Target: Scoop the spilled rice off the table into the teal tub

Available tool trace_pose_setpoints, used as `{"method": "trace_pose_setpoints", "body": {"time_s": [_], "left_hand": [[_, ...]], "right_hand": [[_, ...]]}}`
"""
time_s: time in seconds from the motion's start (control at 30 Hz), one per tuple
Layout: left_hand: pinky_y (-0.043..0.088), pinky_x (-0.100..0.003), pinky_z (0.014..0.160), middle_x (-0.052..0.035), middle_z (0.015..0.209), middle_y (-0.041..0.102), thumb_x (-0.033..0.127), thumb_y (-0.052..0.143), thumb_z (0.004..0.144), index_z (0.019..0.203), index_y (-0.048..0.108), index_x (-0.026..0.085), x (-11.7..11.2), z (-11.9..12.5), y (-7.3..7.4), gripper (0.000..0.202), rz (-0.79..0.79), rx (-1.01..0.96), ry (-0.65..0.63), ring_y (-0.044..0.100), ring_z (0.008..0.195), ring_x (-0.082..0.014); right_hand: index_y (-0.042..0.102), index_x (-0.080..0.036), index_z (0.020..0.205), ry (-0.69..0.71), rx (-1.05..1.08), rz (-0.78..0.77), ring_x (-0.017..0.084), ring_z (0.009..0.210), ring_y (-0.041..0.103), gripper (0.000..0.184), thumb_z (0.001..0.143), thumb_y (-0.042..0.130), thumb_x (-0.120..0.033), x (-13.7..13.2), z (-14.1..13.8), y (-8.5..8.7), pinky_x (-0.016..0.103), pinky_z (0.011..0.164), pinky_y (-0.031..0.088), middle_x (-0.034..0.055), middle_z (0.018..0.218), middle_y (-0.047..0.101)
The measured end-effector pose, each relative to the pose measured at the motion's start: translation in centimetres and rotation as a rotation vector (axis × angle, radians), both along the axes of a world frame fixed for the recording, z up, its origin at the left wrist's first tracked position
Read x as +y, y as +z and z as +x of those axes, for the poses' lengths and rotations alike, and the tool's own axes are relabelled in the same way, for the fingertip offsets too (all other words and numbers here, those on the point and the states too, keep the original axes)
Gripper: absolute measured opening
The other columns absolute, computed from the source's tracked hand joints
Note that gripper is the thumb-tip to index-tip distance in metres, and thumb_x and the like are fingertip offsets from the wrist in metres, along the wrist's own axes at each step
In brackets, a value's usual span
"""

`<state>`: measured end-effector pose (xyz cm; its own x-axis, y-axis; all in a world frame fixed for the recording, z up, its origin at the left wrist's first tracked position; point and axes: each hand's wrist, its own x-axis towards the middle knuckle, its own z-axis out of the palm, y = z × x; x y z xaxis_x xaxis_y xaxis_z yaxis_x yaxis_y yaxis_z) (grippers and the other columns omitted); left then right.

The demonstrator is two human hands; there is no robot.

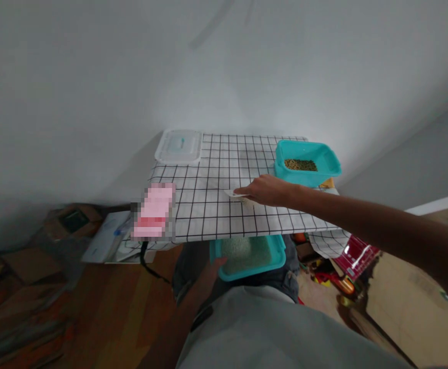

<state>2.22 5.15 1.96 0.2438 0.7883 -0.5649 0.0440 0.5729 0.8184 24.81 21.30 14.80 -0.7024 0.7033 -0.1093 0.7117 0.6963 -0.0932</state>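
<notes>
My right hand is over the middle of the table, its fingers closed on a thin white flat piece low against the checked cloth. Small pale grains appear to lie just under these fingers. Below the table's front edge, a teal plastic container rests at my lap, with pale rice-like grains inside. My left hand grips the container's left side, with the thumb over the rim. The other fingers are hidden beneath it.
A second teal container with mixed green and tan grains stands at the table's back right. A translucent lid lies back left. Near the left edge is a blurred pink object. Boxes and a red package are lower down.
</notes>
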Motion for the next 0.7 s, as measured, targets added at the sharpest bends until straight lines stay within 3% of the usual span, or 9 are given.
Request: {"method": "trace_pose_setpoints", "body": {"time_s": [0.17, 0.37, 0.7], "left_hand": [[0.039, -0.043, 0.113, -0.0061, 0.102, 0.074, 0.044, 0.057, 0.08, 0.092, 0.066, 0.022, -0.1, 0.0, -0.4, 0.026, 0.012, -0.095, 0.038, 0.06, 0.119, -0.0295], [0.045, -0.049, 0.106, -0.0087, 0.118, 0.071, 0.047, 0.063, 0.078, 0.117, 0.059, 0.02, 0.1, 0.7, -2.9, 0.048, -0.012, -0.217, 0.076, 0.059, 0.122, -0.0316], [0.046, -0.048, 0.104, -0.0076, 0.105, 0.074, 0.041, 0.065, 0.076, 0.111, 0.062, 0.017, 0.9, 0.3, -3.0, 0.043, -0.029, -0.342, 0.118, 0.063, 0.116, -0.0294]], "right_hand": [[0.052, -0.027, 0.142, -0.058, -0.114, 0.06, 0.024, 0.079, 0.066, 0.043, 0.103, 0.037, -0.036, -1.1, 0.0, 1.3, 0.036, 0.073, 0.045, 0.0122, 0.091, 0.072], [0.054, -0.014, 0.137, -0.19, -0.285, 0.134, 0.028, 0.086, 0.066, 0.045, 0.103, 0.032, -0.034, -0.5, 0.9, 2.0, 0.036, 0.07, 0.045, 0.0181, 0.095, 0.07], [0.063, -0.009, 0.115, -0.299, -0.239, 0.03, 0.031, 0.087, 0.065, 0.036, 0.098, 0.037, -0.026, -4.6, -1.6, 1.2, 0.038, 0.069, 0.046, 0.0222, 0.097, 0.067]]}}
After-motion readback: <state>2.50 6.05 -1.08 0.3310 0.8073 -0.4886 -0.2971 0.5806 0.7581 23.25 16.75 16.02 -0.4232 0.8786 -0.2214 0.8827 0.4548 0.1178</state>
